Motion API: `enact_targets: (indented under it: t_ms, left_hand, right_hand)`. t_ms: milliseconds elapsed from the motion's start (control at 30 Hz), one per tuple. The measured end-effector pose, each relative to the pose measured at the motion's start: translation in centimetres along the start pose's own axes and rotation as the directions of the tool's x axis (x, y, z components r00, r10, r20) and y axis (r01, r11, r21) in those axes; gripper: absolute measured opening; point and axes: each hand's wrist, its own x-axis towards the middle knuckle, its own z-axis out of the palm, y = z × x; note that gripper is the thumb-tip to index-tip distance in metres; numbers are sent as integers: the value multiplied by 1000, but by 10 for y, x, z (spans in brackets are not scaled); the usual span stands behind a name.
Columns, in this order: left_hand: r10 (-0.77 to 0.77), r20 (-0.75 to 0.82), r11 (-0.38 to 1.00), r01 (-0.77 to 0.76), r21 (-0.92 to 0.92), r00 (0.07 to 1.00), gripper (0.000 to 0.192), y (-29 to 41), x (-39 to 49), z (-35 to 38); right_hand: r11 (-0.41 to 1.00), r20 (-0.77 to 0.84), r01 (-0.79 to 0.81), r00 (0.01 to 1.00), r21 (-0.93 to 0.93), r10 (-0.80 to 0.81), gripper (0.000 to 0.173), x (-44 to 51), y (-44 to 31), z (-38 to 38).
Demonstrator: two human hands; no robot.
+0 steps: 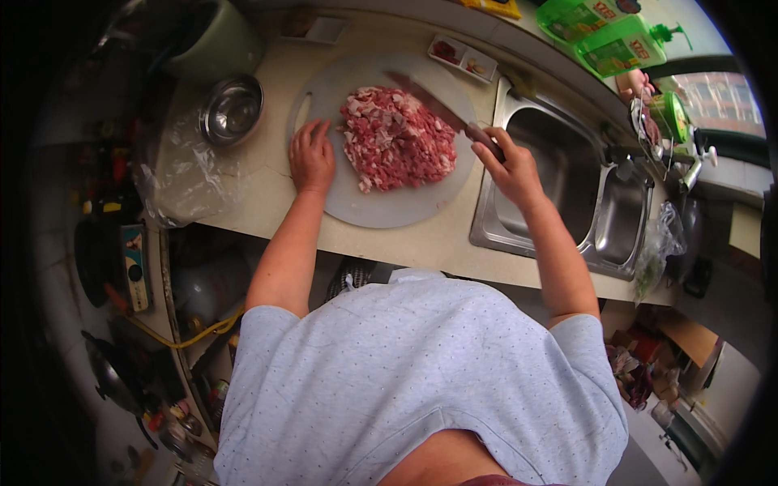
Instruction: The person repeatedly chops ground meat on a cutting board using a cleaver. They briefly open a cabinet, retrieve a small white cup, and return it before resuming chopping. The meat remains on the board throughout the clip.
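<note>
A heap of chopped raw meat (395, 140) lies on a round, pale plastic cutting board (389, 212) on the counter. My right hand (510, 164) grips the handle of a kitchen knife (434, 104); its blade slants up and left across the upper right part of the meat. My left hand (313, 157) rests on the board's left edge, just left of the meat, with its fingers slightly spread and holding nothing.
A steel double sink (547, 176) lies right of the board. A metal bowl (232, 110) and a clear plastic bag (194, 179) are at the left. A divided white dish (463, 58) with small ingredients stands behind the board; green soap bottles (620, 48) stand at upper right.
</note>
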Motion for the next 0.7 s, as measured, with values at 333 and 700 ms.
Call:
enact_targets:
  t_ms: [333,700]
  left_hand:
    - [45,-37,999,-45,19,998,31,-3,2,2]
    - [64,-39,998,-62,32,997,31,-3,0,2]
  right_hand:
    - [980,-118,-184,974,75,192,38,6,-14,84]
    - [979,-126,-170,975,114,184,36,7,-32,85]
